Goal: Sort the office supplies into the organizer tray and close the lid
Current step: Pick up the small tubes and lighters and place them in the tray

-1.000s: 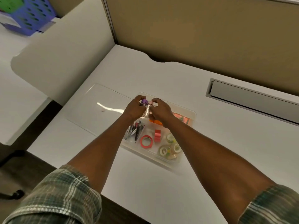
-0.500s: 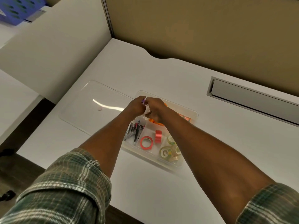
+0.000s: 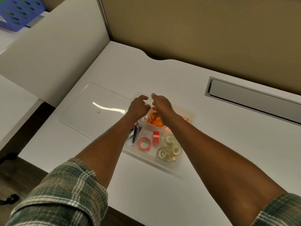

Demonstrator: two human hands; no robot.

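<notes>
Over the far end of the tray (image 3: 194, 114), left hand (image 3: 138, 107) and right hand (image 3: 161, 105) are hovering, loosely curled, gripping nothing visible. Just beside the tray, the lid (image 3: 88, 110) is lying flat on the worktop (image 3: 219, 136); probably light, stiff, slick: take by opposite edges.

White desk (image 3: 146, 70), tan partition (image 3: 195, 30), dark floor (image 3: 24, 168).

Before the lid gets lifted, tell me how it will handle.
The clear lid looks thin, so probably light and slightly flexible. Its glossy glare suggests slipperiness; lying flat on the desk, its edge may be hard to catch.
</notes>
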